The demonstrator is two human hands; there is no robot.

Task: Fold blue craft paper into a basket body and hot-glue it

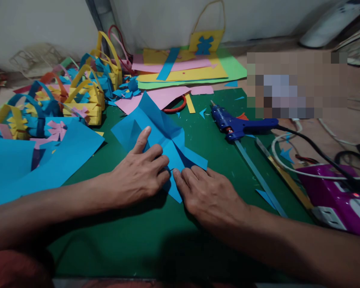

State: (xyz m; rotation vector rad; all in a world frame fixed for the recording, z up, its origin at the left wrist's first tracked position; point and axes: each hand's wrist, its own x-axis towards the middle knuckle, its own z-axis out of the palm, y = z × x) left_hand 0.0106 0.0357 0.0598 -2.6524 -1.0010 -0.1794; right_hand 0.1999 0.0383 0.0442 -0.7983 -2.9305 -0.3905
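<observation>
A creased sheet of blue paper [158, 125] with folded flaps lies on the green mat, between both hands. My left hand [138, 172] presses on its left part, the fingers bent onto the paper and the thumb stuck out. On the near right side, the closed fingers of my right hand [207, 188] hold a flap against the mat. The fingertips of both hands almost meet at the near edge. Part of the paper is hidden beneath them. Left of my forearm lies a larger blue sheet [69, 160].
Several coloured paper baskets [84, 114] crowd the back left. Stacked paper sheets [234, 68] lie at the back. To the right are a blue glue gun [243, 124] with a glue stick, a cutter [285, 176], cables and a purple power box [327, 188]. Red-handled scissors [180, 106] lie beyond the paper.
</observation>
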